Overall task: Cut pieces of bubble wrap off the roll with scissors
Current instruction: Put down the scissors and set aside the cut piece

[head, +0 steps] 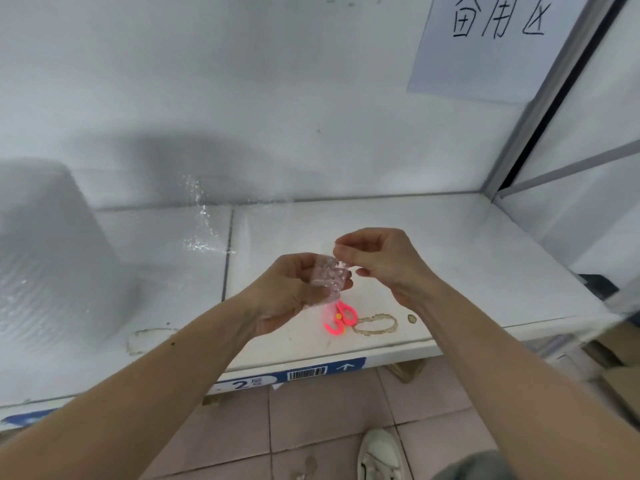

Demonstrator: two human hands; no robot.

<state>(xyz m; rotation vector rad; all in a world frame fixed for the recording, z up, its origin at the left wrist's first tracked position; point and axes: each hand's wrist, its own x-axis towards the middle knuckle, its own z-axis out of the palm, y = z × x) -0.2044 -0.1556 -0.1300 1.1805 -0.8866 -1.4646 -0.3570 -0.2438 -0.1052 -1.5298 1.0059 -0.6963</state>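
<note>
White shelf top (433,244) runs across the view, a seam splitting it into two panels, white wall behind. Big bubble wrap roll (52,251) stands upright on the shelf's left end, well apart from my hands. A loose clear sheet off it trails right across the shelf toward the seam; its edges are hard to make out, only glints show. Paper sign (495,43) with handwritten characters is stuck on the wall upper right, next to a metal frame post (554,98).

Both my forearms reach in from the bottom, hands meet above the shelf's front middle. My left hand (287,296) is palm up, fingers curled round a small crumpled piece of bubble wrap (327,277), gripping it. My right hand (377,258) is just beside it, thumb and fingers pinching the upper right edge of that same piece. So both hands are clamped on the piece, almost touching each other.

Pink-handled scissors (341,318) lie flat on the shelf right under my left hand, nobody holding them; blades are hidden behind hand and wrap, so I cannot tell whether they're spread. Brownish ring stain (375,323) on the shelf just right of the handles, with a tiny spot beyond it.

Blue label strip (311,372) with a barcode, an arrow and a "2" on the shelf's front edge. Pinkish floor tiles below, my white shoe (379,455) at the bottom.
</note>
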